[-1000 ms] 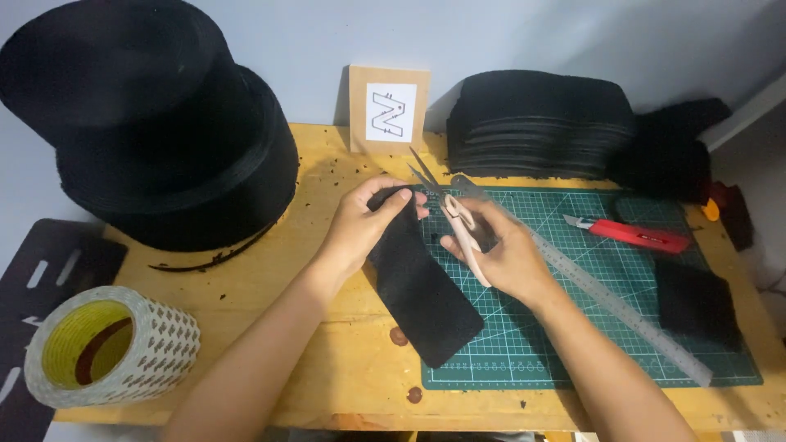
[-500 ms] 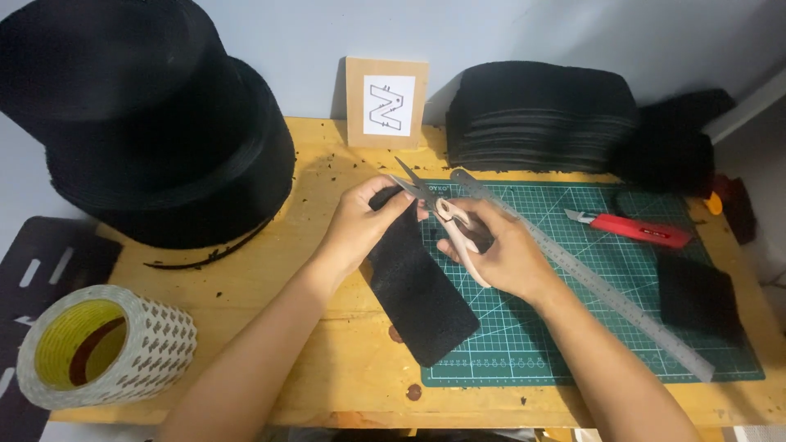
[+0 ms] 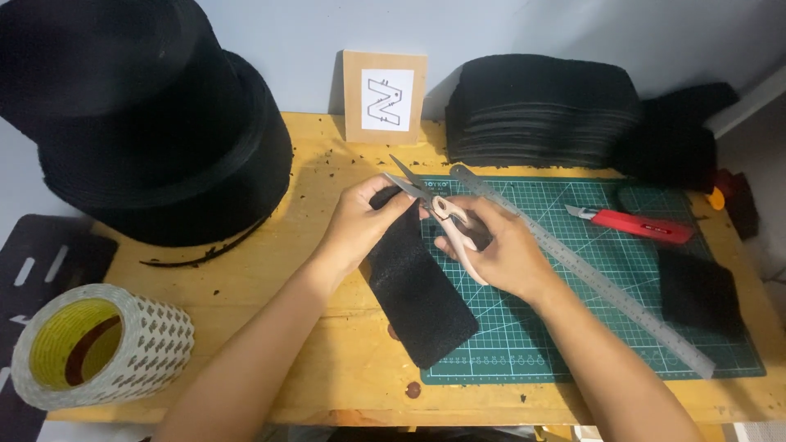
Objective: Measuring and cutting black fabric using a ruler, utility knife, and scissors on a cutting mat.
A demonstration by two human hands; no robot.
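Note:
My left hand [image 3: 360,223] pinches the top end of a black fabric strip [image 3: 417,286] that lies slanting across the wooden table [image 3: 270,344] and the edge of a green cutting mat [image 3: 573,327]. My right hand [image 3: 499,250] grips a pair of scissors [image 3: 434,205] with pale handles. Their blades are slightly apart and point up and left, at the strip's top edge beside my left fingers.
A long steel ruler [image 3: 589,274] crosses the mat diagonally. A red utility knife [image 3: 634,223] and a small black fabric piece [image 3: 700,290] lie on the right. Black fabric stacks [image 3: 540,106] and big black rolls [image 3: 147,115] stand behind. A tape roll [image 3: 98,344] sits front left.
The scissors' blades have moved a little lower and leftward, closer to the strip's top edge. Both hands stay in nearly the same place.

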